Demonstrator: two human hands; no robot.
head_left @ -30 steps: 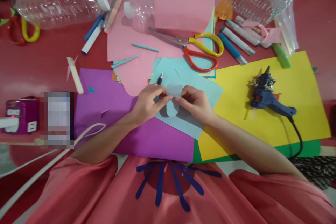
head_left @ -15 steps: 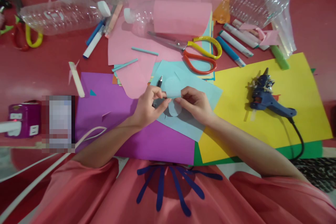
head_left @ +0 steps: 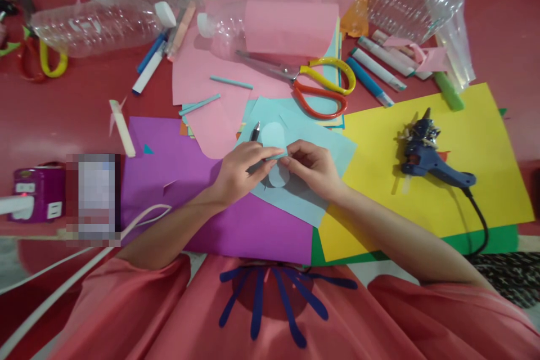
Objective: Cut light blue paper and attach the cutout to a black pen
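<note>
My left hand [head_left: 240, 171] and my right hand [head_left: 314, 167] meet over a light blue paper sheet [head_left: 333, 152]. Both pinch a small light blue paper cut-out [head_left: 273, 136] with rounded ends, folded across its middle. One rounded end stands up behind my fingers, the other lies below them. My left hand also holds a black pen [head_left: 255, 131], whose tip sticks out past the knuckles. The blue sheet lies on a purple sheet [head_left: 169, 163] and a yellow sheet [head_left: 455, 180].
Scissors [head_left: 320, 81] with yellow and red handles lie just beyond my hands. A blue glue gun [head_left: 426, 157] rests on the yellow sheet, cord trailing right. Clear plastic bottles [head_left: 97, 22], markers [head_left: 379, 67], pink paper [head_left: 211, 84] and paper strips crowd the far side. A purple power strip [head_left: 34, 191] sits left.
The cut-out's upper end has swung up and away from me, folding over at the middle. My left fingers have flattened along the fold. My right hand has barely moved.
</note>
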